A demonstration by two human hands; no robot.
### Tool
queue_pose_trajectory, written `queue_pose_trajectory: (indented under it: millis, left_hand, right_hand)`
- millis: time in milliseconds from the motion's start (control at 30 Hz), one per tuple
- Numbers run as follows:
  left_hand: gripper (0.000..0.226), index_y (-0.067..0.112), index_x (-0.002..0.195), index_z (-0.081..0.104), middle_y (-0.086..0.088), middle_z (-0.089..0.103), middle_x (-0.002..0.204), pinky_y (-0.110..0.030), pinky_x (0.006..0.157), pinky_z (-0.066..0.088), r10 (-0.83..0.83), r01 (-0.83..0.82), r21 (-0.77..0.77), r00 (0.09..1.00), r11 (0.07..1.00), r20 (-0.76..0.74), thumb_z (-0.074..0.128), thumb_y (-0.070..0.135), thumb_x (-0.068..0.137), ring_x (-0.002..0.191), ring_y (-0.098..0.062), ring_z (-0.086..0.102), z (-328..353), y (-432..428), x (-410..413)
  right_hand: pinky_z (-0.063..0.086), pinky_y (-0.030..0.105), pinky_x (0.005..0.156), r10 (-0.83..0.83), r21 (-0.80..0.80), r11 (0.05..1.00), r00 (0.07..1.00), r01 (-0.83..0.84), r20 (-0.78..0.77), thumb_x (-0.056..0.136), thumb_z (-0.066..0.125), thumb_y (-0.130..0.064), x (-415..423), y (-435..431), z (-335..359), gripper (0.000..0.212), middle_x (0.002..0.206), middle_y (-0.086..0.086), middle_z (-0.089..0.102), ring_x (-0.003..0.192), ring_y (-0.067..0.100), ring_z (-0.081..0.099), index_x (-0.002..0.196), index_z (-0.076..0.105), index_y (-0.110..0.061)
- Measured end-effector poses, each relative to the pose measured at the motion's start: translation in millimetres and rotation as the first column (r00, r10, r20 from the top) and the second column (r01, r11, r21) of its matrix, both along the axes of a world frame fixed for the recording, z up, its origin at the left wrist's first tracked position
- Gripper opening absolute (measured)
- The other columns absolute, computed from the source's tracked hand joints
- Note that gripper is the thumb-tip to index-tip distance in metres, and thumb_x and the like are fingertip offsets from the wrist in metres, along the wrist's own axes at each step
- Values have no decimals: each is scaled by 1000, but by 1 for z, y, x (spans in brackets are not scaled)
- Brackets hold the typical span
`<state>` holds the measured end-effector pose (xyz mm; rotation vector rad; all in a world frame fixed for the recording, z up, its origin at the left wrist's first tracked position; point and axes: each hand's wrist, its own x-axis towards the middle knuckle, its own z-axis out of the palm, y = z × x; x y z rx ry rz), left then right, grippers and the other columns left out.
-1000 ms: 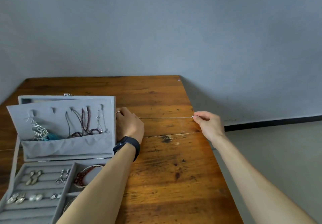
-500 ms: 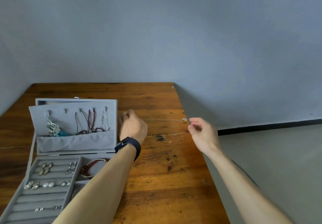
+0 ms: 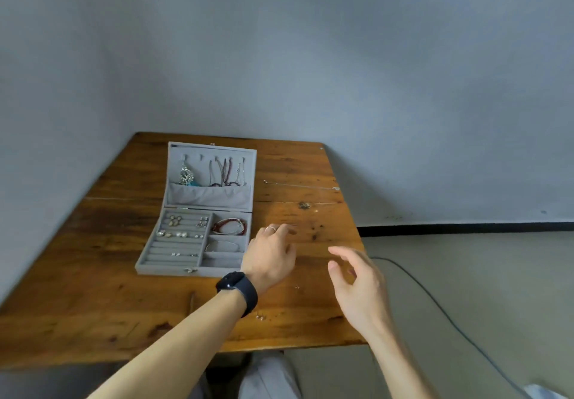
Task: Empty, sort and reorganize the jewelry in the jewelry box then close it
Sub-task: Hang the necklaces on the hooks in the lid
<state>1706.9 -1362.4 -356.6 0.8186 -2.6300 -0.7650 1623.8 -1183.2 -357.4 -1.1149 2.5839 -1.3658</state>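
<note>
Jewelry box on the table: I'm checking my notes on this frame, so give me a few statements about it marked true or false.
1. The box has its lid open. True.
2. The right hand pinches the chain. False: that hand is open and empty; the chain lies on the table, farther off.
3. A red bracelet lies in the box's far right compartment. True.
4. The watch is on the right wrist. False: it is on the left wrist.
5. Necklaces hang inside the lid. True.
</note>
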Motion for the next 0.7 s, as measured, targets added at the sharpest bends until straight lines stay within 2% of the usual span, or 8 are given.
queue_pose_trajectory:
  millis: [167,300,433,533,600,700]
  left_hand:
    - [34,28,133,53,3,58,128,-33,89,52,22,-24,-60,999,998,-33,48,30,99,114,-17,54,-8,20,76]
    - [34,29,131,55,6,60,126,-32,90,51,45,-48,-129,999,990,-27,50,29,97,114,-17,54,-26,26,124]
    - [39,27,136,55,4,58,136,-36,105,45,61,-54,-222,998,973,23,51,28,97,128,-18,50,-50,25,147]
    - [45,24,145,49,1,46,151,-39,121,25,101,-80,-272,993,959,64,44,35,101,142,-18,39,-70,23,155]
    - [50,24,147,47,1,44,153,-37,121,17,131,-97,-320,988,942,87,32,42,103,144,-17,36,-80,23,158]
    - [52,22,146,49,1,47,151,-40,119,23,144,-99,-377,985,921,94,28,42,102,142,-17,41,-88,26,158]
  right_hand:
    - [49,26,95,37,-8,999,999,-36,36,93,65,-22,56,17,-19,23,116,-23,62,113,-2,55,114,68,-33]
    - [48,27,98,47,46,998,997,-50,56,93,65,-23,81,23,-37,24,117,-21,61,114,1,55,115,68,-34]
    - [45,26,94,-38,201,979,999,43,-28,93,65,-28,85,22,-51,25,118,-11,64,113,13,56,117,69,-28]
    - [50,33,88,-89,288,950,988,122,-124,91,67,-30,80,16,-55,25,115,-5,68,106,21,57,116,70,-25]
    - [51,35,82,-88,311,940,980,141,-177,91,68,-30,74,10,-53,23,110,-2,69,99,23,58,113,71,-24]
    - [51,35,80,-58,338,932,975,129,-213,91,67,-30,64,-1,-50,21,105,0,68,94,25,58,112,71,-24]
